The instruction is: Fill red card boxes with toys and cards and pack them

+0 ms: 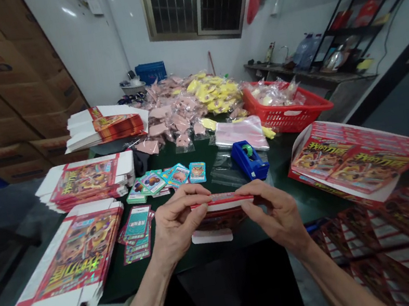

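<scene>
Between my two hands is a small red printed cardboard box [222,218], held near the front edge of the dark green table. My left hand [180,218] pinches its left upper edge between thumb and fingers. On the other end, my right hand [271,207] pinches the right upper edge the same way. A white flap [212,236] sticks out at the bottom towards me. Just beyond the box, a blue tape dispenser [251,163] stands by clear plastic bags [239,135]. Blue and green cards [154,182] lie past my left hand, with teal cards [136,223] nearer to me.
Flat box blanks [72,255] are stacked on the left. Bagged pink pieces [177,110] and yellow pieces [213,91] form a heap at the back, beside a red basket [293,115]. On the right stands an open display carton [348,162]; rows of filled boxes [406,244] lie below.
</scene>
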{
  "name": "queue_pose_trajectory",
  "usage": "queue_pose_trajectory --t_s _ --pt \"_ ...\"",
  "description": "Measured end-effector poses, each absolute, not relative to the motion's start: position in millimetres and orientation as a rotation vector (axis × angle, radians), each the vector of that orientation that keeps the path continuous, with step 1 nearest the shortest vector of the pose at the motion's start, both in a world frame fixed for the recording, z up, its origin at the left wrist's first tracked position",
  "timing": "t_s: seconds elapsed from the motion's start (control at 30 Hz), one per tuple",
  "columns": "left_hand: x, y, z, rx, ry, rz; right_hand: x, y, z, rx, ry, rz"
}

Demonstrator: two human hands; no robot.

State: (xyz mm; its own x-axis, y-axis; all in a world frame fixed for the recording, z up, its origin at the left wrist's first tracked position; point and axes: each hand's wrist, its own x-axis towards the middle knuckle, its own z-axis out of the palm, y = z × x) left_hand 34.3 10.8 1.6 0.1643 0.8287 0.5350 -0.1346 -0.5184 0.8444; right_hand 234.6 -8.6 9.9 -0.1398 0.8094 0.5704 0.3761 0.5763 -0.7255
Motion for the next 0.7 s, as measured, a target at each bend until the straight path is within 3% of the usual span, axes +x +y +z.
queue_pose_trajectory --t_s 0.43,0.7 --pt "17.3 3.0 4.3 2.403 0.803 1.435 230.3 -6.9 6.3 -0.907 -1.802 0.374" --pt "43.0 14.9 -5.6 2.503 0.915 1.694 208.6 -16.5 -36.5 -0.955 -1.451 0.315"
